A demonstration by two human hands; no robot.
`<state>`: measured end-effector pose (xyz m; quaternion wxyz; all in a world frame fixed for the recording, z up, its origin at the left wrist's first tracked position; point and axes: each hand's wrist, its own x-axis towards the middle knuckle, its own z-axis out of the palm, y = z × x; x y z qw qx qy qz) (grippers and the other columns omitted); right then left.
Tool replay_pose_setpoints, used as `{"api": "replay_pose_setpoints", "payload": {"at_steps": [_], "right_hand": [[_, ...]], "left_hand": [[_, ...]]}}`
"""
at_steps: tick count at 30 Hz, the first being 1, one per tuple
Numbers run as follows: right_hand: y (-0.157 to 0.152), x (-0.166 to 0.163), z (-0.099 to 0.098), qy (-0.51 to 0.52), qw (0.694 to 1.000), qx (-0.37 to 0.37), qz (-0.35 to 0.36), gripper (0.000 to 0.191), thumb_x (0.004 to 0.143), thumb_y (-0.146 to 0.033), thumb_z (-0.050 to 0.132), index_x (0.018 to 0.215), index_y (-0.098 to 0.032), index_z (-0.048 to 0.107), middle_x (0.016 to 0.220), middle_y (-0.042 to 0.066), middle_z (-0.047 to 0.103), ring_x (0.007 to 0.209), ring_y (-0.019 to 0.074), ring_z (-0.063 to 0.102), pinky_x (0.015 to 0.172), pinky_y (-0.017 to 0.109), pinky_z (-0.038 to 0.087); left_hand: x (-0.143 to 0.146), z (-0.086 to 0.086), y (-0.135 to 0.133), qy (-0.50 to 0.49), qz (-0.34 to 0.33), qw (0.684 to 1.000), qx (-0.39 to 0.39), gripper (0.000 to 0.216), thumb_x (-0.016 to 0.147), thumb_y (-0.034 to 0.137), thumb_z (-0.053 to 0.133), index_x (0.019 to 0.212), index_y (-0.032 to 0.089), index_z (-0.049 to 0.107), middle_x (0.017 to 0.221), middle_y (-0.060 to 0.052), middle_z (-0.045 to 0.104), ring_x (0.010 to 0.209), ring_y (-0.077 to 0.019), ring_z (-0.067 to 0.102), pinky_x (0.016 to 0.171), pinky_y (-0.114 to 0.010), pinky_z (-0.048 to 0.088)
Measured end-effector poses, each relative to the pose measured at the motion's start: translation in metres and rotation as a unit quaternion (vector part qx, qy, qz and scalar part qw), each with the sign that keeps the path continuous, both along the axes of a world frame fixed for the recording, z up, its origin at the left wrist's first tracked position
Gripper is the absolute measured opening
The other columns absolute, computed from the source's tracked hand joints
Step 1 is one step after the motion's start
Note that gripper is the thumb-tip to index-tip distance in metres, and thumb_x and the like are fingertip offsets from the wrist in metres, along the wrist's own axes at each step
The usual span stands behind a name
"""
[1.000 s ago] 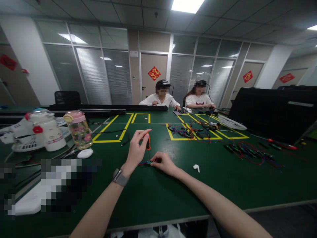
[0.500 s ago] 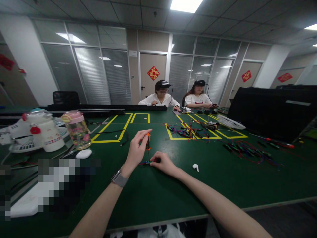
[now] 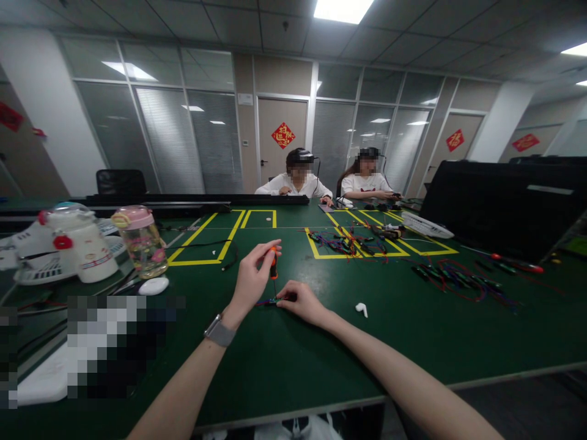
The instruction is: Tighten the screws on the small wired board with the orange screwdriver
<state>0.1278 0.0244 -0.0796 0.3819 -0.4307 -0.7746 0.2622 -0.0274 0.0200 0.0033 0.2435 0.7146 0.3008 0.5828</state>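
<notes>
My left hand (image 3: 251, 278) pinches the orange-and-black handle of a small screwdriver (image 3: 274, 264), held upright with its tip down on a small wired connector (image 3: 271, 300) lying on the green table (image 3: 293, 366). My right hand (image 3: 300, 300) presses that connector down on the table, fingers closed on its right end. A watch sits on my left wrist.
A white earbud (image 3: 362, 309) lies right of my hands. Piles of red and blue wired parts (image 3: 454, 282) lie to the right and inside yellow taped boxes (image 3: 353, 243). Bottles (image 3: 140, 239), a white case (image 3: 153, 285) and clutter stand at left. Two people sit at the far side.
</notes>
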Motion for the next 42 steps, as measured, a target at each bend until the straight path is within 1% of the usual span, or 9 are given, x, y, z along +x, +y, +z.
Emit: {"api": "replay_pose_setpoints", "payload": {"at_steps": [5,10,12,17,23,29,35,39,42], "right_hand": [[-0.0002,-0.0001,0.0005,-0.004,1.0,-0.001,0.0,0.012,0.07,-0.01,0.072,0.08,-0.015,0.072,0.075,0.001,0.061,0.068,0.0119,0.056,0.065,0.023,0.045],[-0.0002,-0.0002,0.0005,-0.005,1.0,0.002,-0.001,0.011,0.07,-0.01,0.072,0.08,-0.014,0.072,0.075,0.002,0.061,0.068,0.0119,0.056,0.064,0.023,0.045],[0.0,-0.0001,0.0002,-0.005,1.0,0.002,-0.001,0.011,0.07,-0.01,0.072,0.081,-0.014,0.072,0.075,0.002,0.061,0.068,0.0118,0.056,0.064,0.023,0.045],[0.0001,0.0,-0.0001,-0.003,1.0,0.002,-0.002,0.011,0.07,-0.01,0.073,0.08,-0.014,0.072,0.075,0.002,0.061,0.067,0.0115,0.056,0.064,0.023,0.045],[0.0001,0.0002,-0.0001,-0.003,1.0,0.002,-0.004,0.011,0.069,-0.01,0.073,0.079,-0.014,0.071,0.076,0.002,0.061,0.067,0.0114,0.056,0.063,0.023,0.045],[0.0016,0.0005,-0.0025,0.001,1.0,0.01,0.003,0.011,0.069,-0.009,0.073,0.078,-0.014,0.07,0.075,0.001,0.061,0.067,0.0116,0.056,0.064,0.023,0.045],[0.0011,0.0007,-0.0021,0.01,1.0,0.01,0.004,0.011,0.069,-0.009,0.073,0.078,-0.014,0.07,0.075,0.001,0.061,0.067,0.0117,0.056,0.063,0.023,0.044],[0.0013,0.0002,-0.0019,-0.002,1.0,0.007,0.0,0.012,0.069,-0.008,0.073,0.078,-0.015,0.07,0.074,0.001,0.061,0.067,0.0115,0.055,0.063,0.022,0.044],[0.0017,0.0001,-0.0023,-0.005,1.0,0.007,-0.001,0.011,0.069,-0.009,0.072,0.078,-0.016,0.07,0.075,0.0,0.06,0.067,0.0113,0.055,0.063,0.022,0.044]], "left_hand": [[0.0,-0.0009,-0.0005,0.013,0.079,0.996,0.041,0.018,0.084,0.033,0.059,0.096,0.022,0.067,0.09,-0.003,0.058,0.082,-0.0148,0.058,0.073,-0.026,0.049],[-0.0005,0.0024,-0.002,0.017,0.025,0.999,0.02,0.029,0.093,0.03,0.043,0.113,0.022,0.062,0.107,-0.006,0.06,0.096,-0.0163,0.059,0.086,-0.031,0.048],[-0.0007,0.0027,-0.0013,0.005,0.014,1.0,0.014,0.028,0.092,0.029,0.044,0.112,0.02,0.062,0.105,-0.006,0.062,0.095,-0.0167,0.061,0.085,-0.031,0.048],[-0.0016,0.0004,0.0015,0.002,0.077,0.996,0.04,0.018,0.084,0.032,0.059,0.095,0.021,0.068,0.091,-0.003,0.06,0.083,-0.0153,0.059,0.074,-0.027,0.05],[-0.0006,0.0015,-0.0005,0.006,0.014,1.0,0.003,0.03,0.092,0.029,0.043,0.114,0.021,0.062,0.106,-0.006,0.061,0.096,-0.0162,0.06,0.085,-0.03,0.048],[-0.0001,0.0001,-0.0004,0.011,0.049,0.998,0.024,0.023,0.086,0.033,0.055,0.103,0.022,0.067,0.093,-0.004,0.06,0.085,-0.0157,0.059,0.074,-0.027,0.049],[0.0006,0.0018,-0.0018,0.01,0.002,1.0,0.003,0.031,0.092,0.029,0.044,0.117,0.022,0.061,0.108,-0.006,0.062,0.097,-0.0165,0.06,0.085,-0.03,0.048],[0.0006,0.0002,0.0003,0.015,0.061,0.997,0.036,0.022,0.085,0.032,0.056,0.102,0.022,0.067,0.092,-0.004,0.06,0.083,-0.0157,0.059,0.074,-0.028,0.049],[-0.0002,-0.0015,0.0024,0.015,0.082,0.996,0.041,0.021,0.084,0.033,0.059,0.099,0.023,0.068,0.09,-0.003,0.058,0.082,-0.0153,0.057,0.073,-0.027,0.049]]}}
